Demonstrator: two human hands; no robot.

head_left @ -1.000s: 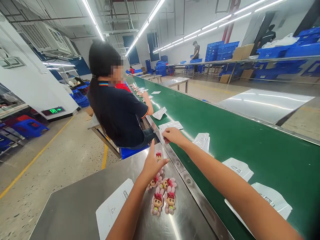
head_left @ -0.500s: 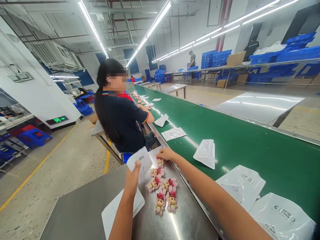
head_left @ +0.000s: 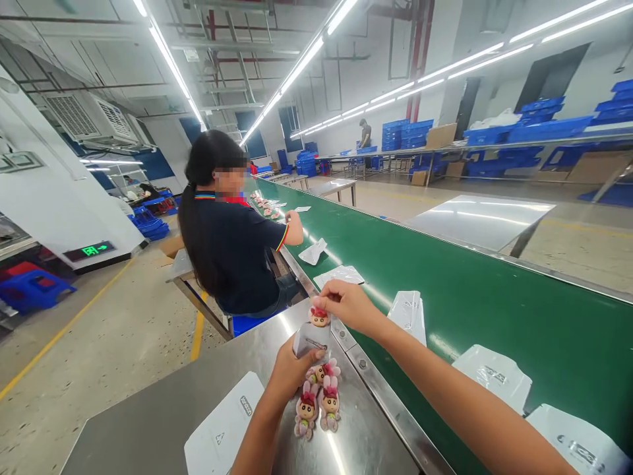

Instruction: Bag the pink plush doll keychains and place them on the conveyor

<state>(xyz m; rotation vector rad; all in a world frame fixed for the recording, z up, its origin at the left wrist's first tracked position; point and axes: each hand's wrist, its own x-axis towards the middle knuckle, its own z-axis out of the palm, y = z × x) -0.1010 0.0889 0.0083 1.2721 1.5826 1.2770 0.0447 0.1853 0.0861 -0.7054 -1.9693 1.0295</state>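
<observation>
My left hand (head_left: pixel 295 369) is closed on a small white plastic bag (head_left: pixel 305 335), thumb in front. At the bag's upper end, my right hand (head_left: pixel 349 305) pinches a pink doll with a red bow (head_left: pixel 319 318) by its top. The doll's head shows above the bag; its lower body is hidden, so I cannot tell how deep it sits. Just below the bag, several like dolls with rabbit ears (head_left: pixel 330 404) lie on the metal table (head_left: pixel 168 409). Left of my left forearm lies a stack of flat white bags (head_left: pixel 217 422).
A green conveyor belt (head_left: pixel 445 284) runs along the right, carrying several white bags (head_left: pixel 494 371). A metal rail (head_left: pixel 390 396) edges it. Ahead, a co-worker in a dark shirt (head_left: pixel 232 251) sits beside the belt. Another metal table (head_left: pixel 479 218) stands beyond it.
My right hand has lifted a doll from the group to the bag's mouth. My left hand has moved right and forward with the bag, now over the dolls. The view has turned slightly right.
</observation>
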